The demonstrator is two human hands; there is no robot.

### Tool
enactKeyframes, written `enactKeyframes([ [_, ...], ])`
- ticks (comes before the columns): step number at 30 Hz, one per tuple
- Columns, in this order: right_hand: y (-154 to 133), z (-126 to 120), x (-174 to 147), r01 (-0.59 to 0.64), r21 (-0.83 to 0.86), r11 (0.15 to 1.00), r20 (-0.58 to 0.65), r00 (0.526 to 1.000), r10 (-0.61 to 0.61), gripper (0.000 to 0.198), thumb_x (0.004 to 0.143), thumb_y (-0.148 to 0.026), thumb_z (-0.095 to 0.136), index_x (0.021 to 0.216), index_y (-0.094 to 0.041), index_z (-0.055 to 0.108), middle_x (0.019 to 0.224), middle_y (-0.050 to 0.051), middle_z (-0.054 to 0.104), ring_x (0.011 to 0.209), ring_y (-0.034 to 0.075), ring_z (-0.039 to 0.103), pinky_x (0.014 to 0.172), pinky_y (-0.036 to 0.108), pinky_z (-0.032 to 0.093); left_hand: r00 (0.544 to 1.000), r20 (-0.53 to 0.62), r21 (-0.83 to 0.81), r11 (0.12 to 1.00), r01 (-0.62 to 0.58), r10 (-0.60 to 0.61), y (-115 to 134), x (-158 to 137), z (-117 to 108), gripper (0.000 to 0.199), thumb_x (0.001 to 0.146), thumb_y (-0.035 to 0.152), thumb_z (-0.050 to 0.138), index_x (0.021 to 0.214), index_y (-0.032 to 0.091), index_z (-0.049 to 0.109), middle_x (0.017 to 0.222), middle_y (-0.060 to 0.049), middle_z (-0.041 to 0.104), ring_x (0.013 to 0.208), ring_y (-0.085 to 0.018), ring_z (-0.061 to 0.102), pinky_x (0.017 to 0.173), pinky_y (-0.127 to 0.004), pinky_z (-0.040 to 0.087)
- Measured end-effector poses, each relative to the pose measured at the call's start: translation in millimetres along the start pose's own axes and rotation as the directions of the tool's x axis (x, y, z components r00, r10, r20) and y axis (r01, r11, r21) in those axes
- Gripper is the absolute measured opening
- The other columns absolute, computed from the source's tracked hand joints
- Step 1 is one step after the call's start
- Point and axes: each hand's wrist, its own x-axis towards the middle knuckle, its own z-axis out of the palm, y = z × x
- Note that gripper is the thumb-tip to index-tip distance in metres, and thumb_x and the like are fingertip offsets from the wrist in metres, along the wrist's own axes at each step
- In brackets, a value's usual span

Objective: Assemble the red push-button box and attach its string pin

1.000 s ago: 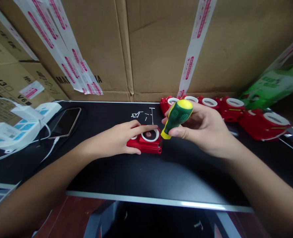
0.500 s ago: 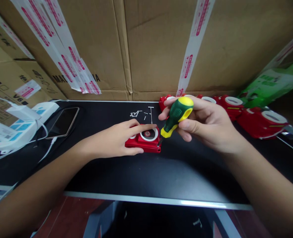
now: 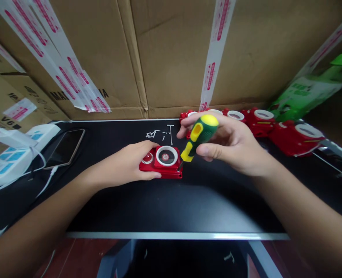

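A small red plastic device (image 3: 162, 172) lies on the black table, with a white-ringed round window (image 3: 166, 156) and a smaller red dome (image 3: 147, 157) on top. My left hand (image 3: 124, 164) grips its left end, thumb along the near side and the other fingers mostly hidden at the far side. In my right hand (image 3: 231, 143) is a green and yellow screwdriver (image 3: 208, 129), tilted, its tip at the device's near right corner. Whether the tip sits in a screw is too small to tell. Small loose screws (image 3: 163, 138) lie behind the device beside a thin T-shaped rod (image 3: 171, 135).
Several similar red devices (image 3: 286, 139) stand in a row at the back right, near a green and white bottle (image 3: 307, 92). Left are a phone (image 3: 65, 148) and a white power strip (image 3: 26, 148) with cables. Cardboard boxes (image 3: 171, 58) wall off the back.
My left index finger has come off the round window, which now shows fully. The screwdriver handle has turned in my right hand, its tip still at the same corner. The view has shifted slightly.
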Motion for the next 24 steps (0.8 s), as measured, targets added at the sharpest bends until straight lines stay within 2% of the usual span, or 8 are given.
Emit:
enactKeyframes([
  [2,-1,-4,0,-0.04,0.021,0.999,0.075,0.996,0.038,0.034,0.09,-0.019,0.091,0.122,-0.019,0.078,0.112,0.005,0.082,0.082,0.013,0.074,0.059,0.02,0.059,1.0,0.005,-0.001,1.0,-0.004,0.004,-2,0,1,0.068,0.087,0.056,0.085,0.144,0.027,0.062,0.139,-0.008,0.074,0.121,-0.03,0.075,0.102,-0.041,0.06],
  [4,-1,-3,0,-0.058,0.037,0.998,0.064,0.996,0.055,0.03,0.089,-0.019,0.092,0.116,-0.018,0.078,0.109,0.006,0.082,0.081,0.013,0.074,0.061,0.022,0.061,1.0,-0.001,-0.001,1.0,-0.011,0.011,-3,0,1,0.068,0.086,0.056,0.085,0.144,0.027,0.062,0.138,-0.008,0.075,0.12,-0.03,0.076,0.101,-0.041,0.06],
  [9,5,11,3,-0.033,-0.003,0.999,-0.165,0.986,0.032,0.051,0.063,-0.024,0.109,0.098,-0.022,0.072,0.088,-0.003,0.072,0.076,0.014,0.069,0.063,0.023,0.059,0.999,-0.041,0.04,0.999,-0.033,0.035,1,-2,3,0.06,0.087,0.053,0.083,0.137,0.027,0.063,0.127,-0.006,0.077,0.108,-0.027,0.077,0.093,-0.039,0.061],
  [12,10,18,3,-0.018,-0.023,1.0,-0.205,0.979,0.013,0.059,0.053,-0.028,0.113,0.097,-0.023,0.074,0.089,-0.003,0.067,0.079,0.015,0.066,0.064,0.025,0.057,0.989,-0.123,0.153,0.986,-0.061,0.08,6,-3,7,0.065,0.085,0.057,0.085,0.138,0.026,0.061,0.132,-0.009,0.074,0.116,-0.033,0.074,0.101,-0.046,0.06],
  [15,15,20,2,-0.019,-0.018,1.0,-0.146,0.989,0.016,0.056,0.061,-0.039,0.11,0.103,-0.023,0.076,0.097,0.001,0.07,0.088,0.019,0.067,0.071,0.03,0.059,0.962,-0.199,0.248,0.959,-0.134,0.186,13,-3,15,0.075,0.084,0.064,0.085,0.143,0.026,0.058,0.141,-0.012,0.07,0.128,-0.038,0.068,0.112,-0.053,0.055],
  [17,15,19,0,-0.029,-0.029,0.999,-0.081,0.996,0.027,0.049,0.069,-0.044,0.106,0.102,-0.023,0.076,0.097,0.002,0.071,0.091,0.022,0.068,0.075,0.033,0.06,0.951,-0.207,0.27,0.948,-0.17,0.23,17,-1,20,0.071,0.089,0.065,0.081,0.143,0.026,0.058,0.141,-0.012,0.07,0.131,-0.038,0.067,0.114,-0.053,0.053],
  [21,8,14,-2,-0.063,-0.023,0.998,0.107,0.992,0.065,0.039,0.081,-0.044,0.099,0.103,-0.021,0.077,0.085,0.001,0.068,0.084,0.021,0.067,0.072,0.032,0.057,0.958,-0.181,0.236,0.956,-0.176,0.222,17,5,23,0.056,0.094,0.066,0.076,0.13,0.025,0.065,0.13,-0.01,0.075,0.121,-0.034,0.07,0.107,-0.049,0.055],
  [24,6,14,-2,-0.063,0.01,0.998,0.132,0.989,0.061,0.038,0.081,-0.041,0.1,0.102,-0.02,0.076,0.078,-0.002,0.063,0.073,0.016,0.062,0.068,0.03,0.053,0.966,-0.15,0.156,0.969,-0.189,0.212,14,8,20,0.053,0.091,0.062,0.081,0.126,0.025,0.068,0.124,-0.008,0.077,0.114,-0.031,0.073,0.101,-0.044,0.056],
])
